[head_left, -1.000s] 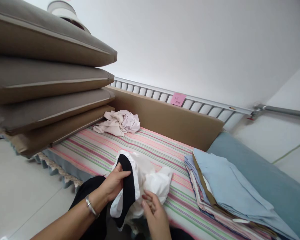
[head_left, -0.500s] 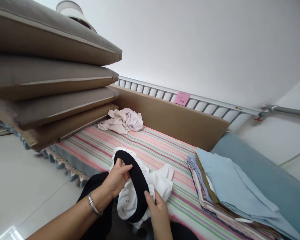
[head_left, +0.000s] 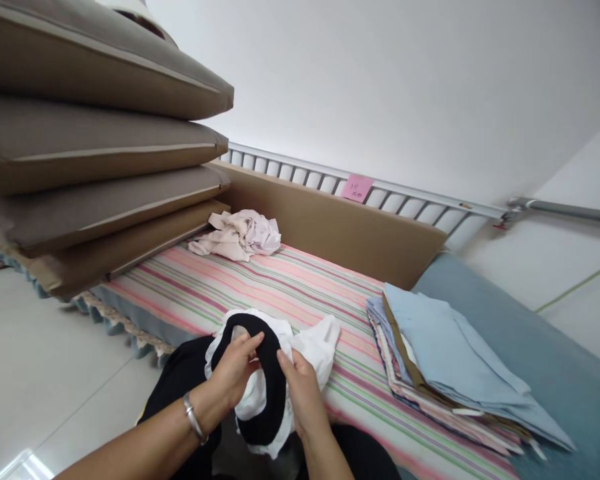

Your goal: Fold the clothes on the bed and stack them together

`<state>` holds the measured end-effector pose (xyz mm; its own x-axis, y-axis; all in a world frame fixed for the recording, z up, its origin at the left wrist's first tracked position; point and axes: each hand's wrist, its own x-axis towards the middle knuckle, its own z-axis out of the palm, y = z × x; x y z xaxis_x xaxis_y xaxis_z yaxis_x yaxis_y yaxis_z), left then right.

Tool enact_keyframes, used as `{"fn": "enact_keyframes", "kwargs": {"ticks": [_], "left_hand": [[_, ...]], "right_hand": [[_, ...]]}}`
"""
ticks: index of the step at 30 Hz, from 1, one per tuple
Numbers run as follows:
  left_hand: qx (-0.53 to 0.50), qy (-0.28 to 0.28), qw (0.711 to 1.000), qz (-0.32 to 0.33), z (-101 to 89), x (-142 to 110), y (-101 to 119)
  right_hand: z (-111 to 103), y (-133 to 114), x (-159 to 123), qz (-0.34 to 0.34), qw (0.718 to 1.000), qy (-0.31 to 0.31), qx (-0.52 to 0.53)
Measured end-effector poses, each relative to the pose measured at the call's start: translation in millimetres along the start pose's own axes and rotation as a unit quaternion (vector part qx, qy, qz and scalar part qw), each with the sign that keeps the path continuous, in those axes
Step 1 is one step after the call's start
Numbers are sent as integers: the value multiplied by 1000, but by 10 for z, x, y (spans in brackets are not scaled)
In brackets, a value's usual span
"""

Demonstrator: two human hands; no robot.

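A white garment with a wide black band lies bunched over my lap and the bed edge, its band forming a loop. My left hand, with a silver bangle on the wrist, is closed on the band's upper left part, thumb on top. On the other side my right hand pinches the band's right edge, its thumb close to the left one. The garment's loose white part spreads to the right on the striped sheet. My fingertips inside the loop are partly hidden.
Folded cloths, light blue on top, are stacked at the right. A crumpled pale pink cloth lies farther back on the striped bed sheet. Big brown-grey cushions tower at the left; a brown board stands against the headboard rail.
My right hand has moved up along the black band, closer to my left hand. The band's loop has shifted slightly down and left. The camera view has turned a little.
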<state>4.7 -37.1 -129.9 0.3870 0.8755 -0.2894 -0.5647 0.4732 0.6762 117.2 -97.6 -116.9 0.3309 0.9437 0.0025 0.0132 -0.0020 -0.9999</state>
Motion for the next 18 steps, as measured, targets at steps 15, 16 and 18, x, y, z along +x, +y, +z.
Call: {"fn": "enact_keyframes", "kwargs": {"ticks": [15, 16, 18], "left_hand": [[-88, -43, 995, 16, -165, 205, 551], [-96, -34, 995, 17, -172, 226, 590], [-116, -18, 993, 21, -182, 267, 665]], "right_hand": [[-447, 286, 566, -126, 817, -80, -557], [-498, 294, 583, -120, 818, -78, -557], [-617, 298, 604, -125, 839, -64, -526]]}}
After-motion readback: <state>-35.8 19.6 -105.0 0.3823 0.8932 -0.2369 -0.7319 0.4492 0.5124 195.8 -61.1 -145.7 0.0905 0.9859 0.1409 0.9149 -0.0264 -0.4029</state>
